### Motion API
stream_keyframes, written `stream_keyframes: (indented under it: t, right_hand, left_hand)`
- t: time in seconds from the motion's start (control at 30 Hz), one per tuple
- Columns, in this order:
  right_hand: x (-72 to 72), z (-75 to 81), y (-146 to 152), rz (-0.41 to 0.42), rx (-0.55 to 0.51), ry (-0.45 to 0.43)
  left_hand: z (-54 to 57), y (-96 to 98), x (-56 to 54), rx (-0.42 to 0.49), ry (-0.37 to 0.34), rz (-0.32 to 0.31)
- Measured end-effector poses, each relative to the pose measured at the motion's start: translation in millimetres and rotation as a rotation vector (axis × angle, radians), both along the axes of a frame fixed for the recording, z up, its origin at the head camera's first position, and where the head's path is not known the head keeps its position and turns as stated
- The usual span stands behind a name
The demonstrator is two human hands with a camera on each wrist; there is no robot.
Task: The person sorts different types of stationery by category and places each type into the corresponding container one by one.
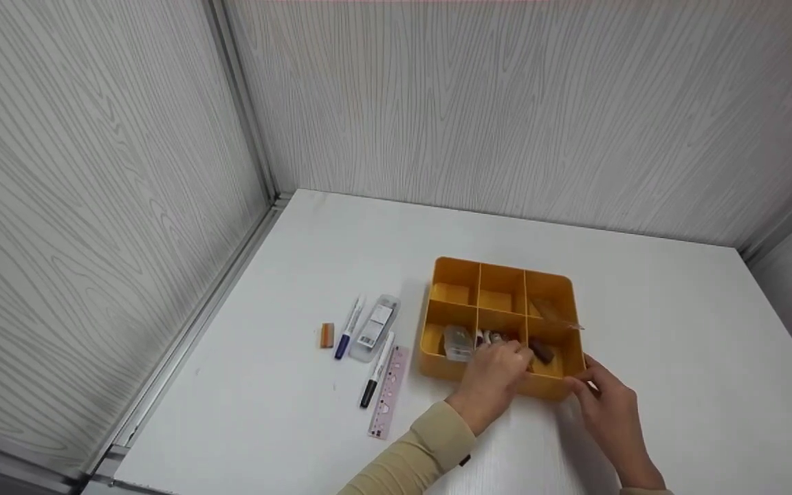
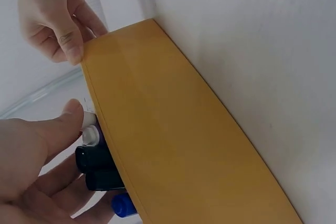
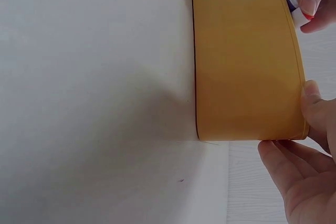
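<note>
A yellow six-compartment organizer box (image 1: 547, 390) stands on the white table. My left hand (image 1: 496, 375) reaches into its front middle compartment, which holds several markers (image 2: 98, 158) with dark, blue and white ends. Thumb and fingertips pinch a white marker with a red end (image 3: 300, 18); the rest of it is hidden behind the box wall. My right hand (image 1: 606, 405) grips the front right corner of the box, thumb at the rim and fingers against the outer side. A clear plastic case (image 1: 458, 342) sits in the front left compartment, a dark brown piece (image 1: 542, 350) in the front right one.
Left of the box lie a pink ruler (image 1: 389, 393), a black-capped marker (image 1: 377, 371), a blue-capped marker (image 1: 349, 327), a clear case with a label (image 1: 375, 328) and a small orange-and-grey block (image 1: 327, 335). A transparent flat piece (image 1: 555, 315) leans across the right compartments. Panels enclose the table.
</note>
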State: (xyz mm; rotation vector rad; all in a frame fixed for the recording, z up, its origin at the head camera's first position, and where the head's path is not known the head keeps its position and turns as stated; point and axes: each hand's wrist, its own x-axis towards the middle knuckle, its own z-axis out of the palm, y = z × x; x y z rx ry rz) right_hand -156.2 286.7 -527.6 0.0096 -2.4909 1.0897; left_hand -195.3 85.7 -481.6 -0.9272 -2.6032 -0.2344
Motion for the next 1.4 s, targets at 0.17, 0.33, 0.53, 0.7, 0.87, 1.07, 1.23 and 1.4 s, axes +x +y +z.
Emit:
stream_keyframes:
  t: [0.17, 0.33, 0.53, 0.7, 0.87, 1.07, 1.23, 1.4]
  right_hand:
    - [0.1, 2.6, 0, -0.001, 0.005, -0.018]
    - [0.1, 2.7, 0, -0.007, 0.013, -0.023]
    - [0.3, 0.2, -1, 0.004, 0.025, 0.043]
    - [1.6, -0.8, -2, -0.003, 0.024, 0.039]
    - [1.5, -1.0, -3, -0.011, 0.013, 0.016]
    - [1.1, 0.1, -2, -0.013, 0.007, -0.024]
    - [2.0, 2.5, -2, -0.023, 0.0, -0.094]
    - [1.6, 1.6, -2, -0.019, 0.017, -0.066]
  left_hand:
    - [0.3, 0.3, -0.5, -0.014, -0.056, 0.01]
    - [0.2, -2.5, 0.2, 0.009, -0.091, -0.022]
    - [-4.7, -5.8, -0.3, 0.025, -0.06, -0.06]
    - [-5.3, -12.1, 1.0, 0.053, -0.104, -0.089]
    - [1.8, -28.0, 2.6, 0.155, -0.128, -0.106]
    - [18.5, -58.5, 1.7, 0.31, -0.193, -0.037]
    - [24.8, -89.2, 0.6, 0.378, -0.18, 0.034]
    - [19.3, -116.7, 4.0, 0.414, -0.169, 0.106]
